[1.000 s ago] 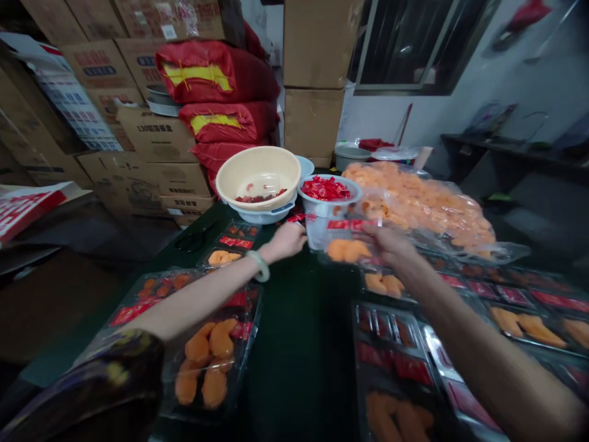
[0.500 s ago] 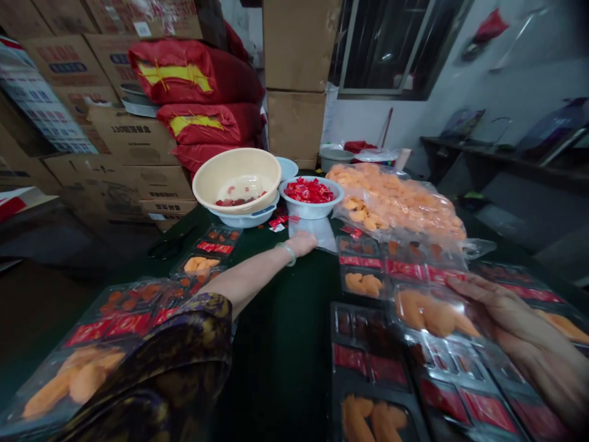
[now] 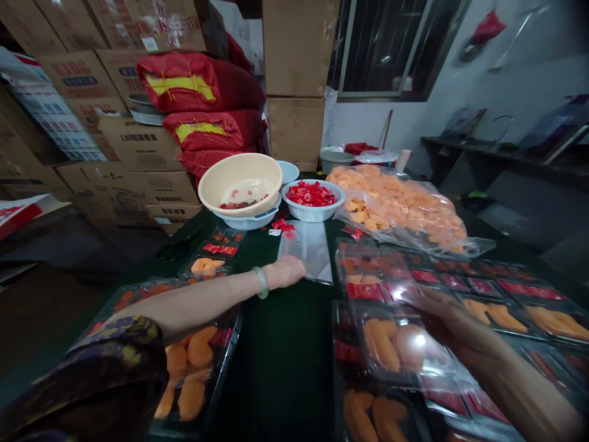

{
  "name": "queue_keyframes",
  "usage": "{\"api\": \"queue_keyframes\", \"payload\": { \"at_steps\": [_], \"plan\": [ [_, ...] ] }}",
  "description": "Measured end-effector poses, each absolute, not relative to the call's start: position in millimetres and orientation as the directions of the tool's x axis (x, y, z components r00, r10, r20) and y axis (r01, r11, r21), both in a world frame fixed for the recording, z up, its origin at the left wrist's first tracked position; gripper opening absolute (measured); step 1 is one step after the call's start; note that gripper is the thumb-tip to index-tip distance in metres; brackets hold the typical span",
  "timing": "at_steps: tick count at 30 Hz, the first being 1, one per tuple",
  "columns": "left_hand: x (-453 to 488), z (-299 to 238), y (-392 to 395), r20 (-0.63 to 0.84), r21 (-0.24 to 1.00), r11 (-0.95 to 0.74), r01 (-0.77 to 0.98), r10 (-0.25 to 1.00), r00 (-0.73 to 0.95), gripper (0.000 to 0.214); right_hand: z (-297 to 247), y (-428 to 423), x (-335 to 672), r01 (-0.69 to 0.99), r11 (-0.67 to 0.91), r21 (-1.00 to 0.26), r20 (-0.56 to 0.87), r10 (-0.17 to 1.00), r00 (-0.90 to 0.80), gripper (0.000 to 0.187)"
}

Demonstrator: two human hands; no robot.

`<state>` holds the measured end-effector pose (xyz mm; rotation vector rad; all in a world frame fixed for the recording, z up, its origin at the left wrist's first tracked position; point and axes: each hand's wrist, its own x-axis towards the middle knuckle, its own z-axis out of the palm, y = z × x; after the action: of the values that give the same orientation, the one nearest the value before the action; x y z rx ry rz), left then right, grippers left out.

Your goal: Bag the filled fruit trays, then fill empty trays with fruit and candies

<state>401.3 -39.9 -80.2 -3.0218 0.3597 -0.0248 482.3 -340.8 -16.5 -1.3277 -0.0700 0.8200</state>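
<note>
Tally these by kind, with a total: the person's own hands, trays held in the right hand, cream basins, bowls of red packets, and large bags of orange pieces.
Hands: 2 (left hand, right hand)
Held packed tray: 1
Cream basin: 1
Bowl of red packets: 1
Large bag of orange pieces: 1
Total: 6

Reads "130" on a brown carton point(image 3: 140, 150) at left, then runs into Chinese characters (too soft to make out surely). Shows red print over a blue oval, illegible, on a higher carton point(image 3: 83, 66).
</note>
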Motion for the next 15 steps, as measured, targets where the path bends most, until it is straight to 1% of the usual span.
{"api": "queue_keyframes", "payload": {
  "at_steps": [3, 7, 10, 12, 15],
  "plan": [
    [387.2, -74.7, -48.5, -0.073, -0.09, -0.973, -0.212, -0.206, 0.976, 0.004, -14.4, -340.3, 471.5, -0.507, -0.004, -0.862, -0.415, 0.58, 0.701, 0.026],
    [385.2, -62.1, -48.7, -0.11, -0.016, -0.983, -0.185, -0.182, 0.977, 0.008, -14.6, -341.8, 463.4, -0.528, -0.038, -0.848, -0.452, 0.572, 0.685, 0.025],
    [397.5, -55.7, -39.3, -0.086, 0.061, -0.99, -0.128, -0.133, 0.987, 0.014, -15.1, -344.3, 457.5, -0.548, -0.08, -0.833, -0.485, 0.582, 0.652, 0.028],
    [407.2, -54.9, -30.6, -0.061, 0.126, -0.988, -0.084, -0.092, 0.994, 0.02, -16.7, -345.3, 452.7, -0.558, -0.118, -0.822, -0.501, 0.616, 0.608, 0.027],
    [416.5, -58.6, -18.8, -0.06, 0.264, -0.964, -0.036, -0.054, 0.997, 0.039, -21.2, -343.2, 444.6, -0.569, -0.163, -0.806, -0.51, 0.678, 0.529, 0.022]
  ]
}}
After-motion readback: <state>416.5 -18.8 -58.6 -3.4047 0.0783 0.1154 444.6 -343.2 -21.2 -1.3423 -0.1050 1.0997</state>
